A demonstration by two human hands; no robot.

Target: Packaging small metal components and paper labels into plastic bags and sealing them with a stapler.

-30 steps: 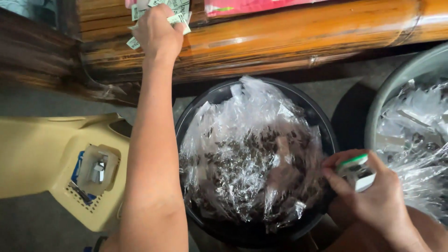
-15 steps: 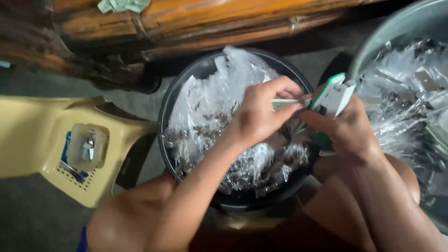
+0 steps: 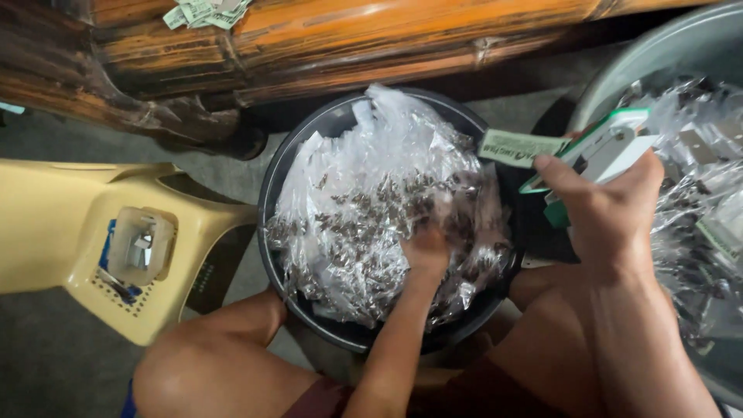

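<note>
Viewing from the head camera, I log the scene from largest item to smallest.

Bamboo bench: the bamboo bench (image 3: pixel 325 46) spans the top of the view; its poles are orange-brown and glossy.
Yellow stool: the yellow plastic stool (image 3: pixel 46 232) stands at the left, just beside the basin, with a small clear container (image 3: pixel 139 246) resting in its recess.
Black basin: the black basin (image 3: pixel 309 139) sits on the floor between my knees and is filled with small clear plastic bags (image 3: pixel 364 209) holding dark pieces.
Grey tub: the grey tub (image 3: pixel 658 62) at the right edge holds more clear bags of the same kind.
Right hand: my right hand (image 3: pixel 611 217) is raised over the gap between basin and tub, fingers clamped on a green-and-white stapler (image 3: pixel 611 147).
Left hand: my left hand (image 3: pixel 424 249) is pressed into the bag pile in the basin; it is blurred, so I cannot tell whether the fingers are together or apart.
Paper label: a green paper label (image 3: pixel 518 147) juts left from the stapler, above the basin's right rim.
Label pile: loose green labels (image 3: pixel 205 11) lie on the bench, top left, well apart from both hands.
</note>
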